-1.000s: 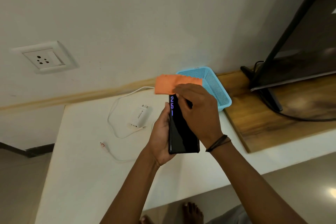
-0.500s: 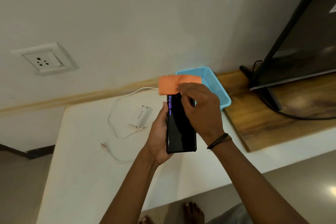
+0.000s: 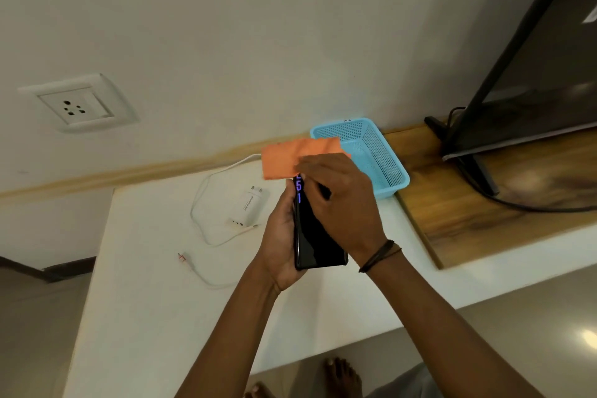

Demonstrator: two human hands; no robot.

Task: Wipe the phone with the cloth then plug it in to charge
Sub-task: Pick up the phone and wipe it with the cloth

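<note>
While your left hand (image 3: 284, 236) stays clamped round the phone (image 3: 318, 242) at frame centre, your right hand (image 3: 342, 203) pins the orange cloth (image 3: 284, 158) higher on its top end than before.

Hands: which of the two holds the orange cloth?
The right hand, with the dark wristband, presses the orange cloth against the black phone's top. The left hand only grips the phone's edge.

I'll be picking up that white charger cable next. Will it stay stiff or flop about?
Probably floppy: the cable lies in loose loops on the counter. Likely light, since it looks thin. Its free plug end may dangle.
</note>
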